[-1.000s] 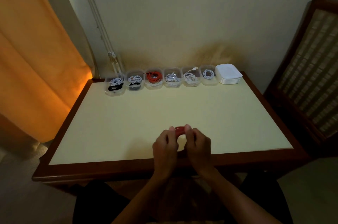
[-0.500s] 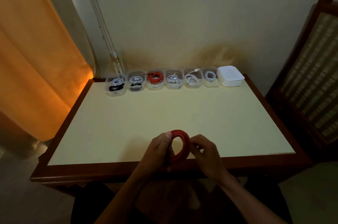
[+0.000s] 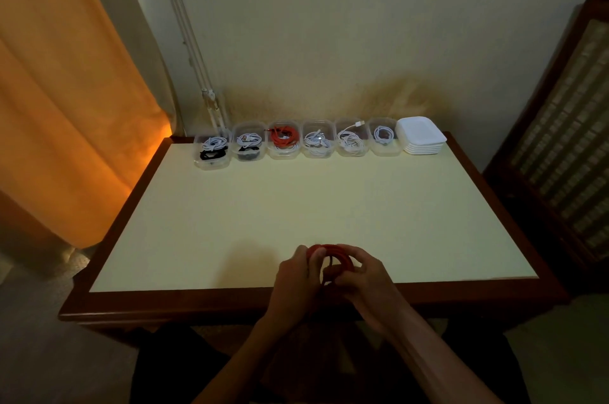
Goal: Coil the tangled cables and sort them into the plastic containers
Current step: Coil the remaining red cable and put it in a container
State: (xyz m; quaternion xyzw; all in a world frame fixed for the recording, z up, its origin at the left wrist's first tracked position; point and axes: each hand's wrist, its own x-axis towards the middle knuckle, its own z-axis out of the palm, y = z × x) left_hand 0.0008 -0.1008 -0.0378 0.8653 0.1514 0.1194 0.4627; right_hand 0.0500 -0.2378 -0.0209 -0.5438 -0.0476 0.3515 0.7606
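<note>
A coiled red cable (image 3: 333,253) stands on edge near the table's front edge, held between both hands. My left hand (image 3: 298,278) grips its left side with the thumb over the top. My right hand (image 3: 362,275) curls round its right side. Much of the coil is hidden by my fingers. At the back of the table a row of several clear plastic containers (image 3: 283,153) holds coiled cables: white and black ones at the left, a red one (image 3: 284,136) third from left, white ones (image 3: 352,139) further right.
A stack of white lids (image 3: 421,135) sits at the right end of the row. The cream table top (image 3: 296,205) has a dark wooden rim. An orange curtain (image 3: 66,106) hangs at the left, a wooden cabinet (image 3: 566,139) stands at the right.
Both hands have closed back in on the red coil; the right hand, which was slightly off its side, now wraps it, and less of the loop shows.
</note>
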